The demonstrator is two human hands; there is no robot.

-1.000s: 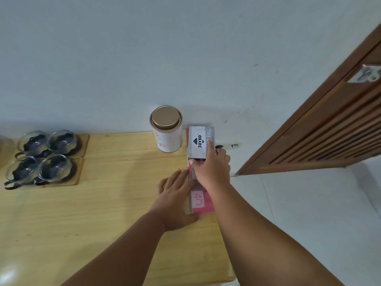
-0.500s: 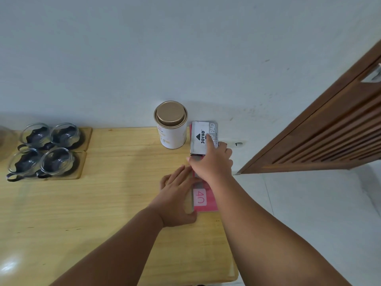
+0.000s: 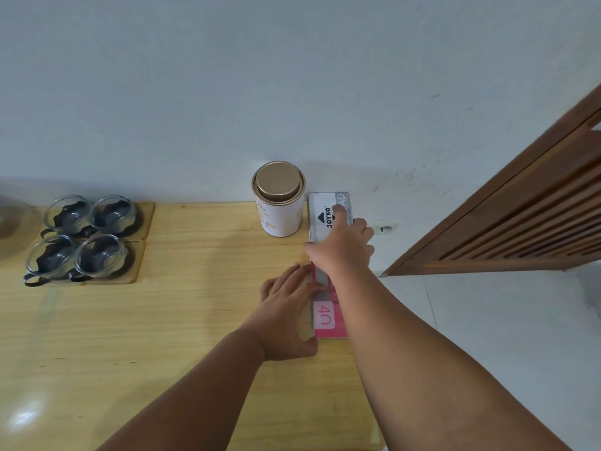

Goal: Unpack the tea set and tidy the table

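Note:
Four glass tea cups point(image 3: 81, 239) with dark metal holders stand on wooden coasters point(image 3: 143, 219) at the far left of the wooden table point(image 3: 195, 304). A white tin with a gold lid point(image 3: 279, 203) stands against the wall. Right of it, a grey JOYKO pad point(image 3: 325, 206) lies on top of a pink book point(image 3: 325, 317) along the table's right edge. My right hand point(image 3: 344, 249) rests on the pad, index finger stretched out, thumb at its left edge. My left hand point(image 3: 286, 314) grips the book's left edge, thumb at its near corner.
A brown slatted wooden door point(image 3: 520, 216) stands open at the right, over a white tiled floor point(image 3: 487, 320). A blurred glass object point(image 3: 13, 229) is cut off at the left edge. The pale wall runs right behind the table.
My right hand has slid a little farther along the pad towards the wall. The pad, the book and my left hand stay where they were; the view has shifted slightly.

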